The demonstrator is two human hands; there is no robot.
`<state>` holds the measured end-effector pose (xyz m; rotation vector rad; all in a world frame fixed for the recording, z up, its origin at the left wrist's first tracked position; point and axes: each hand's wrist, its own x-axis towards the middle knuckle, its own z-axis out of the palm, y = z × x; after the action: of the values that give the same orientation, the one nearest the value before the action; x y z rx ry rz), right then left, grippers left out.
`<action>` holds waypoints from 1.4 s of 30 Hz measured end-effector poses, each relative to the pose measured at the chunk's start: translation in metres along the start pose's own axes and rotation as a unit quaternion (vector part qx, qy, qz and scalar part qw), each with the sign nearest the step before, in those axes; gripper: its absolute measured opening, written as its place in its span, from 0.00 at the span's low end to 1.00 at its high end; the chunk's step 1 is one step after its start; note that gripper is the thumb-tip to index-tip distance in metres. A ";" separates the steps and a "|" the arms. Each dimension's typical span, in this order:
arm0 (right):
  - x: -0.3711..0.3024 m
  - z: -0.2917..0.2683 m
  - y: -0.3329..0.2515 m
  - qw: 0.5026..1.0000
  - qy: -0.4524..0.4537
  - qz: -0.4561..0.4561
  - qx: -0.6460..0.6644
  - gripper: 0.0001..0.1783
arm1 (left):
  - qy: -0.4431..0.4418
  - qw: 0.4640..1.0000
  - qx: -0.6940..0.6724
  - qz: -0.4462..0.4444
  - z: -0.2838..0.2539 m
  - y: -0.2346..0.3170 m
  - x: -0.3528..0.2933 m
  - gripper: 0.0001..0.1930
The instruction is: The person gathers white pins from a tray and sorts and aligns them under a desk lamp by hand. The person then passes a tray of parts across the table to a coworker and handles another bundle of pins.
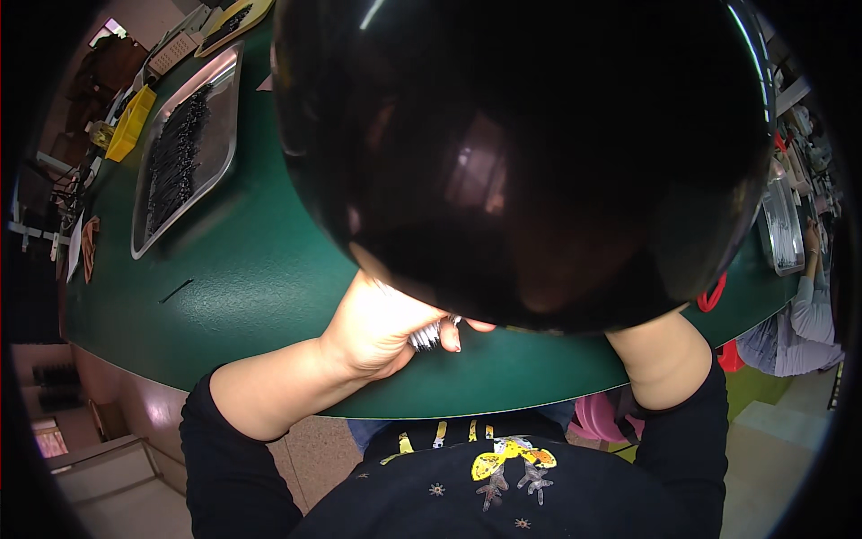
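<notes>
The left hand (pixel 382 325) is at the near side of the green table (pixel 256 269), curled around a bundle of thin pieces (pixel 426 338) with pale ends. Its fingers are bent in and closed about the bundle rather than spread, probably because a loose grip would let such slender pieces slip apart; the ends poke out past the hand toward the near edge.

A large glossy black dome (pixel 539 198) fills the far middle and hides much of what lies beneath, perhaps a lamp shade hung close over the work for light. The right forearm (pixel 663 357) runs in under it from the near right, but the right hand is out of sight, so I cannot tell how its fingers stand.

On the far left a metal tray (pixel 221 121) bears many dark, thin pieces (pixel 177 157) laid roughly side by side; its raised rim seems suited to stopping them from rolling off. A yellow bin (pixel 132 123) sits just left of it. One dark stick (pixel 177 290) lies loose on the table, near of the tray.
</notes>
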<state>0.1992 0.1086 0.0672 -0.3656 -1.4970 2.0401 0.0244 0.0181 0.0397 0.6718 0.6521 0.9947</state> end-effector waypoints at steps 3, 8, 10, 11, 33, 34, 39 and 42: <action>0.000 -0.001 -0.001 1.000 -0.001 -0.010 -0.021 0.06 | -0.002 1.000 -0.017 -0.007 0.002 0.003 0.001 0.12; -0.001 0.005 -0.014 0.998 0.017 -0.005 -0.057 0.07 | 0.021 0.999 0.040 0.005 0.004 0.002 0.003 0.11; -0.001 0.005 -0.018 0.992 0.029 -0.017 -0.121 0.07 | 0.026 0.996 0.081 0.006 0.005 0.004 0.004 0.10; 0.000 0.004 -0.018 0.990 0.021 -0.010 -0.139 0.07 | 0.033 0.996 0.081 -0.008 0.006 0.006 0.004 0.10; -0.002 0.005 -0.013 0.986 0.035 -0.066 -0.152 0.06 | 0.035 0.993 0.108 -0.022 0.001 0.001 0.000 0.09; -0.002 0.005 -0.016 0.984 0.021 -0.054 -0.168 0.06 | 0.036 0.993 0.108 -0.022 0.002 0.003 -0.001 0.09; -0.003 0.016 -0.009 0.986 0.082 -0.046 -0.136 0.06 | 0.027 0.988 0.145 -0.044 0.009 0.009 -0.001 0.10; -0.001 0.004 0.008 0.993 0.051 -0.065 -0.083 0.08 | 0.009 0.990 0.144 -0.001 0.007 0.006 -0.001 0.11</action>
<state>0.1955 0.1035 0.0611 -0.4208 -1.5883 1.7756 0.0261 0.0184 0.0489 0.9156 0.8210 0.9140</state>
